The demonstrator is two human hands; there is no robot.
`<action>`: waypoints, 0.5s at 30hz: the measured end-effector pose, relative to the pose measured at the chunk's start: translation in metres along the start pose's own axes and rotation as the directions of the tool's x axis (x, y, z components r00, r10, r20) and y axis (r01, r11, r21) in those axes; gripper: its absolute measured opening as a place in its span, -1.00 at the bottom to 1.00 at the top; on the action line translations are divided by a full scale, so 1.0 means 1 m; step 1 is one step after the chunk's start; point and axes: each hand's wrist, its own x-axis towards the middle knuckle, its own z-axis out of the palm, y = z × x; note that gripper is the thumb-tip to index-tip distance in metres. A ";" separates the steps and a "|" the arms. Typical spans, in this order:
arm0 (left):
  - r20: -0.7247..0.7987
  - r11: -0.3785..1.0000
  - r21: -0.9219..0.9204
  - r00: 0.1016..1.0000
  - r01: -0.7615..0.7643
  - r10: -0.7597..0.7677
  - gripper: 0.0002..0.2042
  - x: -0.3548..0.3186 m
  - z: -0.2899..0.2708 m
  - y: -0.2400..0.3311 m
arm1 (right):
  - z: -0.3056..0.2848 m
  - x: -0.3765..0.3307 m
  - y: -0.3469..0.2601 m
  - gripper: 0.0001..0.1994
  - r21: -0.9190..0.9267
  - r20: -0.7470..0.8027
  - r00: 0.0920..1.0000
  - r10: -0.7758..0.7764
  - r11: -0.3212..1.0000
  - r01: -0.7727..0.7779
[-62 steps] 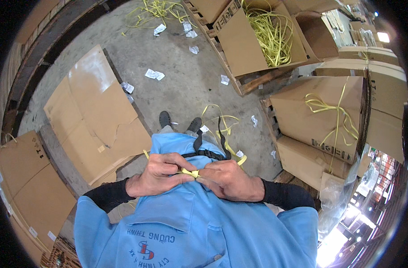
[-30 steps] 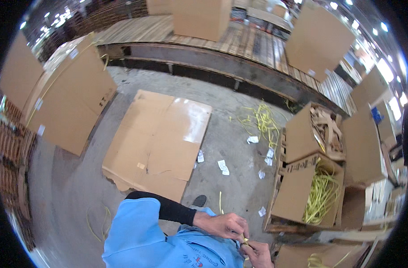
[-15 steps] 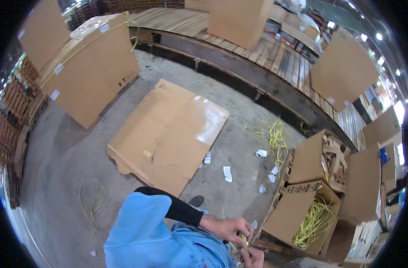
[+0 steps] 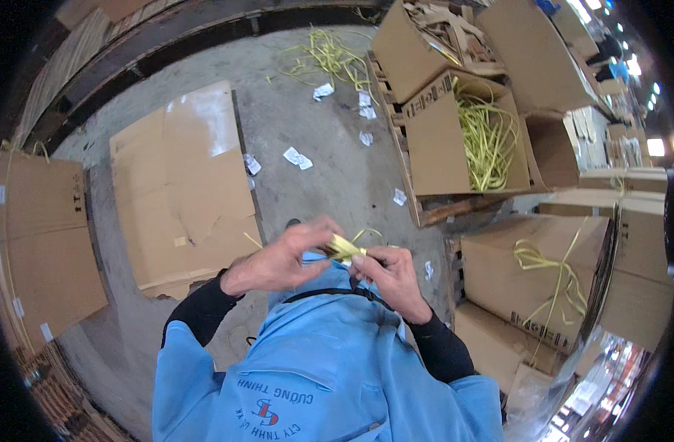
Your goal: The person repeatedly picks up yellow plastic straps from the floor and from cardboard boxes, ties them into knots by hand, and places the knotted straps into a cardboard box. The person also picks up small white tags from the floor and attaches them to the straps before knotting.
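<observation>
Both hands are in front of my waist, at a small folded bundle of yellow strapping band. My right hand pinches its right end between thumb and fingers. My left hand is closed about the bundle's left side, its fingers partly smeared by motion. One loose end of the band sticks out past my left wrist, and a thin loop rises above the bundle.
A flattened cardboard sheet lies on the concrete floor at left, with scraps of white paper and a tangle of yellow band beyond. At right, an open carton holding yellow band stands on a wooden pallet. Closed cartons stand nearer.
My view has turned to the right, bringing the strapped cartons at right into sight. My hands have come up to mid-view, with the yellow band bundle now showing between them.
</observation>
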 end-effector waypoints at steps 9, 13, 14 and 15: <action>-0.295 0.989 0.140 0.951 -0.053 0.092 -0.85 0.011 0.025 -0.021 | 0.010 -0.010 0.008 -0.70 -0.205 -0.252 0.925 -0.285 0.950 0.237; -0.237 0.897 0.410 0.930 -0.167 0.281 -0.82 0.010 0.037 -0.036 | -0.002 0.009 0.019 -0.65 0.220 -0.139 0.983 0.119 0.972 -0.086; -0.185 0.846 0.487 0.921 -0.217 0.343 -0.81 0.009 0.037 -0.042 | -0.005 0.015 0.024 -0.63 0.334 -0.083 0.982 0.171 0.933 -0.135; -0.140 0.795 0.555 0.915 -0.245 0.379 -0.80 0.007 0.038 -0.048 | -0.006 0.020 0.030 -0.65 0.364 -0.038 0.981 0.192 0.917 -0.165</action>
